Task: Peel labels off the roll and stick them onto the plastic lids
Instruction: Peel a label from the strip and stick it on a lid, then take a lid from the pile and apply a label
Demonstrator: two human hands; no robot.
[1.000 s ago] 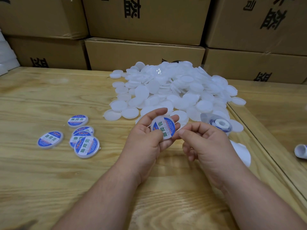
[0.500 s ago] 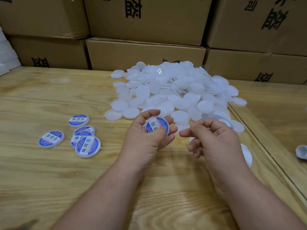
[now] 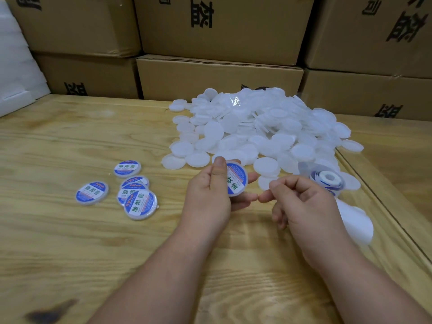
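Observation:
My left hand (image 3: pixel 208 197) grips a labelled lid (image 3: pixel 236 179) between thumb and fingers, its blue and white label facing right. My right hand (image 3: pixel 301 202) hovers just right of it with fingers curled and nothing in them. Behind the right hand lies the label roll (image 3: pixel 327 180), blue and white around a white core. A big heap of bare white plastic lids (image 3: pixel 252 127) covers the table beyond the hands. Several labelled lids (image 3: pixel 136 195) lie in a loose group at the left.
Stacked cardboard boxes (image 3: pixel 219 78) wall off the back of the wooden table (image 3: pixel 70 242). A white paper sheet (image 3: pixel 355 223) lies under my right wrist. A seam in the tabletop (image 3: pixel 383 197) runs diagonally at the right. White foam (image 3: pixel 16 66) stands at far left.
My left hand has turned the labelled lid from face-up to edge-on, facing right. My right hand let go of the lid's edge and drew slightly back to the right.

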